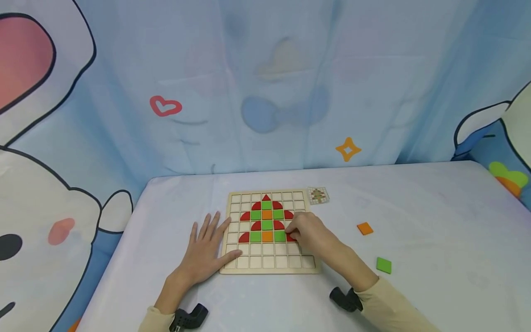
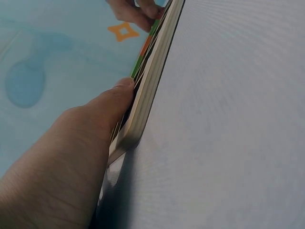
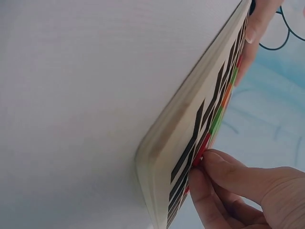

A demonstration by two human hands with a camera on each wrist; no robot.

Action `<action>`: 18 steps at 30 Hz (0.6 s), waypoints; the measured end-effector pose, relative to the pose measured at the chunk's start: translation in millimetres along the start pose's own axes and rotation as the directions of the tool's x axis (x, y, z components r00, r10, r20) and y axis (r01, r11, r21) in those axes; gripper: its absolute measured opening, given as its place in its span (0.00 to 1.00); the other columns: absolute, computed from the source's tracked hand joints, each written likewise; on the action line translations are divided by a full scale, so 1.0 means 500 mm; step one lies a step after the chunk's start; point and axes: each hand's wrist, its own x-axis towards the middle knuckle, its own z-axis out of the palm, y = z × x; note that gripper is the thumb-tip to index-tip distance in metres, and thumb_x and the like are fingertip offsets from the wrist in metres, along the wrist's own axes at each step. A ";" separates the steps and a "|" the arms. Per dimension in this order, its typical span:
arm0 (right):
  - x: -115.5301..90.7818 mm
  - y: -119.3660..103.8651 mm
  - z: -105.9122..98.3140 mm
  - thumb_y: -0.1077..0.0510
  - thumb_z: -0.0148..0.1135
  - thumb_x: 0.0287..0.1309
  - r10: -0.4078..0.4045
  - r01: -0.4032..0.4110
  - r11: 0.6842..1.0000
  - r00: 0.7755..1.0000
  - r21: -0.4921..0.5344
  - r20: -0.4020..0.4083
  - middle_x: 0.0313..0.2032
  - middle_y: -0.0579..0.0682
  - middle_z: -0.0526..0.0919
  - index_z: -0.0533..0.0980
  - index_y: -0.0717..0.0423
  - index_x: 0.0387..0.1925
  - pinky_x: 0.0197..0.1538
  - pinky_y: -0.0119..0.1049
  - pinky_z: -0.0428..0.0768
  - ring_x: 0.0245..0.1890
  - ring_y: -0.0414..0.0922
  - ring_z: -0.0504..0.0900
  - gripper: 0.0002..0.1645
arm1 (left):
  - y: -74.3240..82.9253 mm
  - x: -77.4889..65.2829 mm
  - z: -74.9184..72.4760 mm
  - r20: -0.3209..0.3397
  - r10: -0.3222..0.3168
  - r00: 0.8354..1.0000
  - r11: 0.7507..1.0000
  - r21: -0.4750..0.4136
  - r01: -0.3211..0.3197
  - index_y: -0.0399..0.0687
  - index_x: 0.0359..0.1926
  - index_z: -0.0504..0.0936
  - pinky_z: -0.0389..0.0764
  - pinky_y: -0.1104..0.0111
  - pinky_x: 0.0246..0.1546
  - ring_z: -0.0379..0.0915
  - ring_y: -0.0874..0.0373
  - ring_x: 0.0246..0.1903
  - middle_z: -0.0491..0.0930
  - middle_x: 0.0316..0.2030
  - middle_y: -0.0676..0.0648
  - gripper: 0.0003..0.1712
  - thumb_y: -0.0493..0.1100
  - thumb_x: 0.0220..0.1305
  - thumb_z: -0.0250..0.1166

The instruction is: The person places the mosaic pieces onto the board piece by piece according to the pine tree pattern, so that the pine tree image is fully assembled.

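A wooden grid board (image 1: 268, 263) lies on the table, its cells partly filled with red, green and orange tiles in a tree shape. My left hand (image 1: 209, 251) rests at the board's left edge with fingers spread, the thumb (image 2: 112, 98) lying over the near left corner. At the right end of the lowest filled row, my right hand (image 1: 309, 233) pinches a red quarter-round tile (image 3: 201, 150) between thumb and index finger, right at the board's surface. A green square tile (image 1: 280, 236) sits in the cell just left of it.
A small pattern card (image 1: 318, 195) showing a tree lies by the board's far right corner. To the right on the white tablecloth (image 1: 448, 258) are a loose orange tile (image 1: 365, 228) and a loose green tile (image 1: 384, 265). A blue printed curtain (image 1: 282, 152) hangs behind the table.
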 end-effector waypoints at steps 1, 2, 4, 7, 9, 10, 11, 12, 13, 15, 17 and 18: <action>0.000 0.001 0.000 0.75 0.73 0.55 -0.001 0.001 1.000 1.000 0.002 0.000 0.35 0.52 0.88 0.90 0.67 0.37 0.45 0.39 0.88 0.39 0.48 0.86 0.08 | 0.000 0.000 0.000 0.001 0.000 1.000 1.000 -0.001 0.000 0.49 0.83 0.57 0.32 0.35 0.76 0.34 0.37 0.82 0.47 0.83 0.38 0.53 0.70 0.67 0.61; 0.000 0.002 0.000 0.75 0.73 0.55 0.002 -0.002 1.000 1.000 0.007 -0.001 0.35 0.52 0.88 0.90 0.67 0.37 0.45 0.39 0.88 0.39 0.48 0.86 0.08 | 0.001 0.001 -0.001 0.001 0.001 1.000 1.000 -0.002 -0.001 0.49 0.83 0.57 0.32 0.36 0.76 0.34 0.37 0.82 0.47 0.83 0.38 0.53 0.70 0.67 0.61; -0.002 0.006 -0.001 0.75 0.73 0.56 -0.004 0.004 1.000 1.000 0.016 0.003 0.35 0.52 0.88 0.90 0.66 0.38 0.45 0.38 0.88 0.39 0.47 0.85 0.09 | 0.001 0.001 -0.001 0.002 0.000 1.000 1.000 -0.003 0.000 0.49 0.83 0.58 0.32 0.36 0.76 0.34 0.37 0.82 0.47 0.83 0.38 0.53 0.70 0.67 0.61; -0.010 0.017 -0.008 0.73 0.72 0.58 -0.010 0.008 0.997 1.000 0.072 0.027 0.36 0.51 0.87 0.89 0.66 0.41 0.45 0.37 0.87 0.39 0.45 0.84 0.09 | 0.002 0.001 -0.002 0.003 -0.004 1.000 1.000 -0.007 0.004 0.49 0.83 0.58 0.33 0.36 0.77 0.34 0.37 0.82 0.47 0.83 0.38 0.53 0.70 0.67 0.61; -0.018 0.027 -0.016 0.73 0.71 0.60 -0.029 0.023 0.992 0.998 0.126 0.047 0.38 0.50 0.87 0.88 0.66 0.43 0.44 0.37 0.86 0.39 0.44 0.84 0.10 | 0.003 0.001 -0.002 0.003 -0.005 1.000 1.000 -0.012 0.006 0.49 0.83 0.58 0.32 0.36 0.77 0.34 0.37 0.82 0.47 0.83 0.37 0.53 0.70 0.67 0.62; -0.023 0.033 -0.020 0.72 0.70 0.61 -0.039 0.030 0.987 0.998 0.159 0.054 0.39 0.50 0.87 0.88 0.66 0.45 0.44 0.36 0.86 0.40 0.44 0.84 0.11 | 0.003 0.001 -0.002 0.003 -0.006 1.000 1.000 -0.014 0.006 0.49 0.83 0.58 0.32 0.36 0.77 0.34 0.37 0.82 0.47 0.83 0.37 0.53 0.70 0.67 0.62; -0.028 0.039 -0.025 0.72 0.70 0.61 -0.056 0.044 0.980 0.997 0.193 0.060 0.40 0.51 0.87 0.88 0.66 0.45 0.45 0.36 0.86 0.40 0.45 0.85 0.11 | 0.003 0.001 -0.002 0.003 -0.006 1.000 1.000 -0.014 0.006 0.49 0.83 0.58 0.32 0.36 0.77 0.34 0.37 0.82 0.47 0.82 0.37 0.53 0.70 0.67 0.62; -0.034 0.044 -0.029 0.71 0.70 0.62 -0.074 0.058 0.973 0.995 0.222 0.062 0.41 0.51 0.88 0.87 0.66 0.46 0.45 0.36 0.87 0.41 0.45 0.85 0.11 | 0.003 0.001 -0.002 0.002 -0.006 1.000 1.000 -0.015 0.006 0.49 0.82 0.58 0.32 0.36 0.77 0.34 0.37 0.82 0.48 0.82 0.37 0.53 0.69 0.67 0.62; -0.040 0.049 -0.033 0.71 0.70 0.62 -0.090 0.073 0.967 0.994 0.244 0.060 0.42 0.52 0.88 0.87 0.66 0.46 0.46 0.36 0.87 0.42 0.46 0.86 0.11 | 0.004 0.001 -0.002 0.002 -0.006 1.000 1.000 -0.015 0.006 0.49 0.82 0.58 0.32 0.36 0.77 0.34 0.37 0.82 0.48 0.82 0.37 0.53 0.69 0.67 0.62; -0.054 0.060 -0.041 0.70 0.70 0.63 -0.119 0.101 0.956 0.992 0.277 0.050 0.44 0.53 0.88 0.86 0.66 0.48 0.47 0.37 0.87 0.44 0.48 0.87 0.12 | 0.004 0.001 -0.003 0.001 -0.007 1.000 1.000 -0.012 0.007 0.49 0.82 0.58 0.32 0.36 0.77 0.34 0.37 0.82 0.48 0.82 0.37 0.52 0.69 0.67 0.62; -0.071 0.068 -0.048 0.69 0.71 0.63 -0.109 0.094 0.955 0.993 0.282 0.036 0.45 0.53 0.88 0.86 0.65 0.49 0.49 0.38 0.87 0.45 0.48 0.87 0.13 | 0.005 0.001 -0.003 0.001 -0.010 1.000 1.000 -0.012 0.010 0.49 0.82 0.59 0.32 0.36 0.77 0.35 0.37 0.82 0.48 0.82 0.37 0.52 0.70 0.67 0.62; -0.081 0.073 -0.052 0.68 0.71 0.62 -0.095 0.085 0.959 0.995 0.271 0.026 0.46 0.51 0.88 0.86 0.64 0.49 0.50 0.38 0.87 0.46 0.48 0.87 0.13 | 0.006 0.001 -0.003 0.001 -0.012 1.000 1.000 -0.013 0.012 0.49 0.82 0.59 0.32 0.36 0.77 0.35 0.37 0.82 0.49 0.82 0.37 0.52 0.70 0.67 0.62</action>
